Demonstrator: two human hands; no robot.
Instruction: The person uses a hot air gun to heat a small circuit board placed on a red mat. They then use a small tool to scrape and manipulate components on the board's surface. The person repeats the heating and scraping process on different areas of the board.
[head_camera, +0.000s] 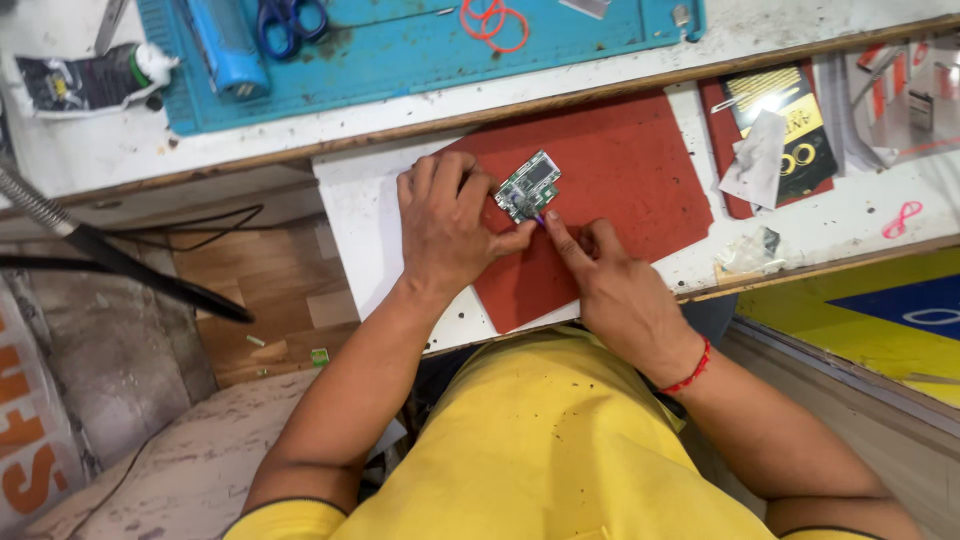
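Both my hands meet, fingertips pinched close.

My left hand (447, 225) lies knuckles up, fingers curled, thumb stretched rightward. My right hand (610, 285) points its forefinger up-left, seemingly touching that thumb; both forearms angle inward, bare.

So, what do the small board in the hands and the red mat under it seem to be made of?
The small board, held by the left hand, looks like rigid green circuit laminate with shiny metal shields, judging by the silver glints. The right hand touches its lower edge. The red mat looks matte and soft, perhaps rubber or silicone; it shows no shine.
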